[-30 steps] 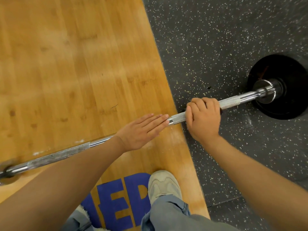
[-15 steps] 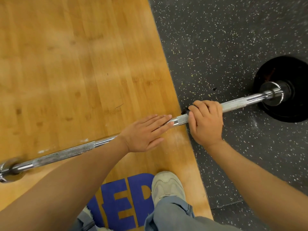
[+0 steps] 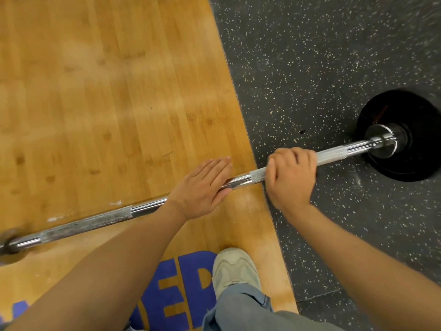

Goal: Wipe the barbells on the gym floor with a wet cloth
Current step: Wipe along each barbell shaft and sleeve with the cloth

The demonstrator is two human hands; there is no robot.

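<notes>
Head view: right hand (image 3: pixel 290 179) grips the barbell (image 3: pixel 241 180), while left hand (image 3: pixel 199 188) rests flat on it, fingers straight.

Even overhead light, fairly bright, shadows soft and faint. Broad pale sheen across the wood floor (image 3: pixel 100 111), bright glints on the barbell (image 3: pixel 241 180) chrome. Motion blur at far left and on the forearms. Wide-angle bending toward edges.

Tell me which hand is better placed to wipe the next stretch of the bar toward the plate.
Right, probably. The right hand is curled round the bar on its rough section, nearest the black plate. The left hand lies flat on the smooth middle, farther away. No cloth shows in either grip.
</notes>
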